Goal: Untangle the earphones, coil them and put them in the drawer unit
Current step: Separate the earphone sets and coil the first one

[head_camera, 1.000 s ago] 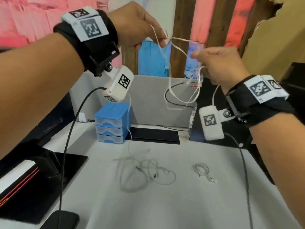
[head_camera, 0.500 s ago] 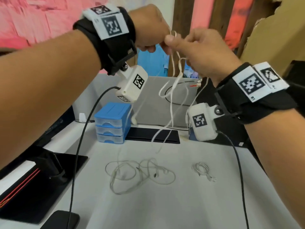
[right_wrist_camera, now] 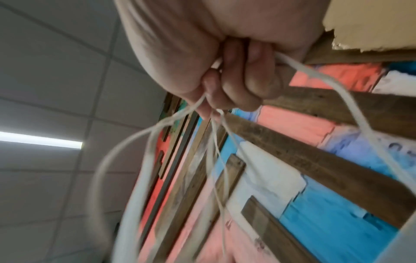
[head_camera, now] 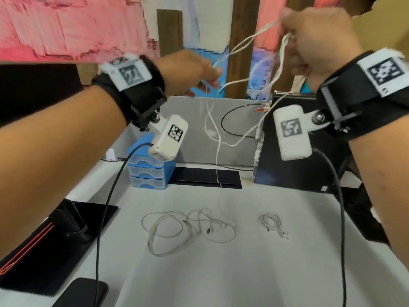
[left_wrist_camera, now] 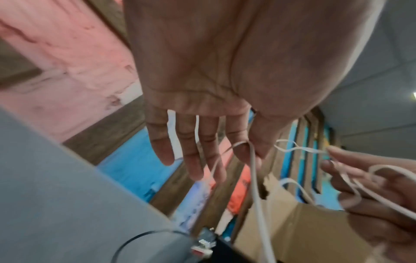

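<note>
We hold the white earphones (head_camera: 245,63) in the air above the desk (head_camera: 243,273). Our right hand (head_camera: 318,38) grips several loops in curled fingers; our left hand (head_camera: 190,74) pinches 1 strand between thumb and forefinger, other fingers straight. Below, the blue drawer unit (head_camera: 150,167) stands at the desk's back, behind 2 more earphone bundles.

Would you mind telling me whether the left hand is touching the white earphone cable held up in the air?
Touching. The left wrist view shows the earphone cable pinched between the left hand's thumb and index finger.
</note>
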Demonstrator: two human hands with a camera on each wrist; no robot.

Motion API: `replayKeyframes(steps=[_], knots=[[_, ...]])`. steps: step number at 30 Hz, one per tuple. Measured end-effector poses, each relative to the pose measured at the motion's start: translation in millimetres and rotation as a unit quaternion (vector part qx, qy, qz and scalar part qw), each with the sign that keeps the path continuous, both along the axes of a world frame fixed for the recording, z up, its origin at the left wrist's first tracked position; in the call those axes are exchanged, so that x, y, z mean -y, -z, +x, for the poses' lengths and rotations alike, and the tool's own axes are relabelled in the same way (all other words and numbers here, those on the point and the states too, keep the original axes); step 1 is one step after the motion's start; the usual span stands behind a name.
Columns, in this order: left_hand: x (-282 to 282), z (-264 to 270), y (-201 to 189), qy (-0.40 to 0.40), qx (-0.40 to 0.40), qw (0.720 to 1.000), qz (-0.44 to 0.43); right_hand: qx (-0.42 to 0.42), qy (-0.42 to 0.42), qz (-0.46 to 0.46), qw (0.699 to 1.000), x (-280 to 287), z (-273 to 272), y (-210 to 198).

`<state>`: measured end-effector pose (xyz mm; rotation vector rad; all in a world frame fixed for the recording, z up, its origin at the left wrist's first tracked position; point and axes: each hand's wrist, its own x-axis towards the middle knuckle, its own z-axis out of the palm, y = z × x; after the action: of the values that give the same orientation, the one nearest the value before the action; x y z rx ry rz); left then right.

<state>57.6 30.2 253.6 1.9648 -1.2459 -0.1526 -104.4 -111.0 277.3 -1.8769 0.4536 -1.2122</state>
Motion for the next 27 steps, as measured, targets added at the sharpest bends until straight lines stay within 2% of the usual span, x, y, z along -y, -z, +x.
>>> replayKeyframes(steps=[2, 5, 9, 11, 13, 16, 18, 20, 24, 27], knots=[[1, 19, 29, -0.008, -0.027, 0.998, 0.053, -0.062, -0.023, 0.04, 0.997, 13, -7, 4], [4, 51, 66, -0.044, -0.04, 0.99, 0.124, -0.164, -0.088, 0.109, 0.976, 19, -10, 21], [9, 65, 89, -0.085, 0.0, 0.984, 0.159, -0.138, -0.178, 0.177, 0.958, 8, -4, 45], [15, 63, 97, -0.102, 0.008, 0.99, 0.096, -0.142, -0.214, 0.213, 0.943, -5, 2, 58], [15, 50, 100, -0.119, -0.013, 0.992, -0.051, -0.154, -0.247, 0.24, 0.926, -17, 6, 76], [-1, 4, 105, -0.093, -0.068, 0.954, -0.276, -0.142, -0.272, 0.27, 0.913, -32, 9, 108], [-17, -30, 115, -0.045, -0.14, 0.933, -0.328, -0.119, -0.278, 0.279, 0.911, -38, 8, 127], [-26, -53, 136, -0.03, -0.194, 0.93, -0.311, -0.096, -0.288, 0.294, 0.906, -45, 5, 142], [-23, -63, 182, -0.024, -0.256, 0.948, -0.189, -0.073, -0.304, 0.309, 0.898, -62, -3, 165], [-26, -61, 201, 0.016, -0.287, 0.944, -0.161, -0.114, -0.274, 0.28, 0.913, -69, -5, 185]])
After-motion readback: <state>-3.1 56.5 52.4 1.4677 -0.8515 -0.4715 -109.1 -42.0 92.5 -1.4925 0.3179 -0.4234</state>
